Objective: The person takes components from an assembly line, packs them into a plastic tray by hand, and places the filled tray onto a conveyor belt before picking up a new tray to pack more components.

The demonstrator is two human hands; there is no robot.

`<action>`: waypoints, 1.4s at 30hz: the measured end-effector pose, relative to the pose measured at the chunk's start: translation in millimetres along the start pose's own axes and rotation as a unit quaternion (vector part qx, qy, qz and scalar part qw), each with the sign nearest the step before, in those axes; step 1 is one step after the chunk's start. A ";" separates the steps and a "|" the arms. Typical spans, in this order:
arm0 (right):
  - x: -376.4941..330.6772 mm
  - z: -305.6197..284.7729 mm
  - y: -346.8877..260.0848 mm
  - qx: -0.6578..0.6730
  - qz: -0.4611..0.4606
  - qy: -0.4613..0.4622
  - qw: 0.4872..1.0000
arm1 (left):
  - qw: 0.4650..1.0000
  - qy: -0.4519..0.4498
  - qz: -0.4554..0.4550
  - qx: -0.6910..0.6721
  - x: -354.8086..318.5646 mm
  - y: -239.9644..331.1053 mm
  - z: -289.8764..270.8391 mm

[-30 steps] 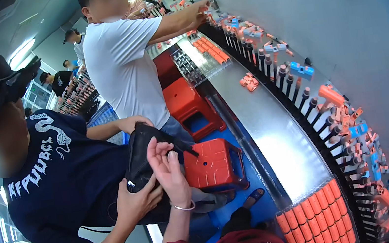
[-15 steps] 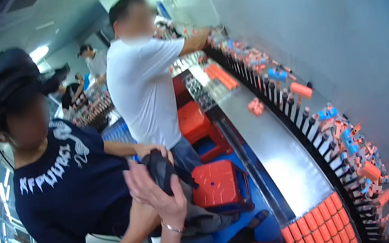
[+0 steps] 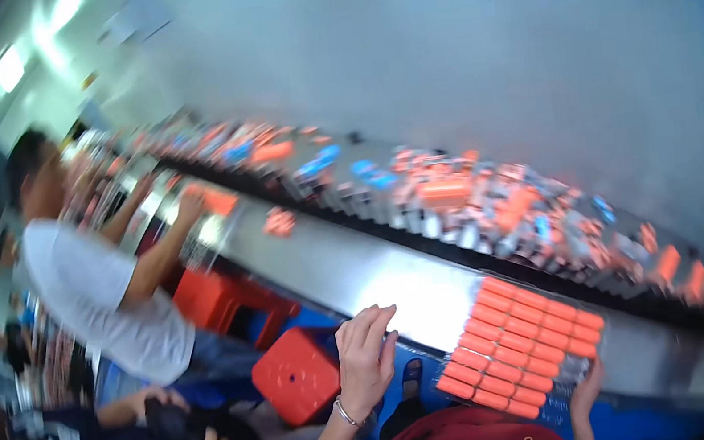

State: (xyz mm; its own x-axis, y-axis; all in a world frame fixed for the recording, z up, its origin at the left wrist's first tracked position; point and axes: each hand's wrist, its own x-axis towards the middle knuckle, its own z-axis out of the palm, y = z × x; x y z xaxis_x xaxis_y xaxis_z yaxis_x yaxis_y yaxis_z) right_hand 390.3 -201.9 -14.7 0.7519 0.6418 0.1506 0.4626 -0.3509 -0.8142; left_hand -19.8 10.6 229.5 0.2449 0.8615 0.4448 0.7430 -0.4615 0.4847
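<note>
My left hand (image 3: pixel 367 357), a silver bracelet at the wrist, is raised in front of the bench. Its fingers are bent a little, the thumb stands apart, and it holds nothing. At the near right corner of a clear plastic tray (image 3: pixel 575 369), my right hand (image 3: pixel 585 390) grips the edge; part of its fingers is hidden. Rows of orange cylinders (image 3: pixel 518 345) fill most of the tray, which lies at the bench's near edge.
The metal bench (image 3: pixel 331 263) runs to the far left, with a small orange cluster (image 3: pixel 279 222) on it. Behind stands a dark rack (image 3: pixel 387 215) heaped with orange, blue and grey parts. Red stools (image 3: pixel 297 376) stand left. A white-shirted person (image 3: pixel 101 291) reaches over the bench; another holds something black (image 3: pixel 173 421).
The view has swung right, blurring the rack. My left hand has moved away from the co-worker's hands and the black thing. My right hand has come into view at the tray.
</note>
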 end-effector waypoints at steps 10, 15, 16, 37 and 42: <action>50.6 -28.7 -27.5 -0.060 -0.034 -0.018 0.997 | 0.960 -0.089 0.200 -0.173 157.0 82.4 98.4; 52.4 -38.6 -20.5 -0.044 -0.025 -0.008 0.999 | 0.975 -0.064 0.214 0.002 227.9 68.1 79.0; 49.0 -38.6 -21.3 -0.061 -0.032 0.003 0.998 | 0.979 -0.094 0.175 0.036 240.6 56.9 69.4; 166.8 -111.8 -166.7 -0.083 -0.244 0.107 0.960 | 0.908 -0.237 0.245 0.242 311.5 -120.6 48.7; 269.1 -83.5 -229.1 -0.227 -0.180 -0.176 0.941 | 0.906 -0.063 0.240 0.344 316.8 -164.6 70.1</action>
State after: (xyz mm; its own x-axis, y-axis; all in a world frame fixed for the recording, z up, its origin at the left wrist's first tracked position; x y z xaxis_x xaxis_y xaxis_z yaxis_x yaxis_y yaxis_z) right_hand 525.8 -5.7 259.2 0.3422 0.9331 0.1102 0.8710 -0.2711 -0.4098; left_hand -20.9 374.3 237.8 0.6791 0.6346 0.3690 0.7340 -0.5848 -0.3452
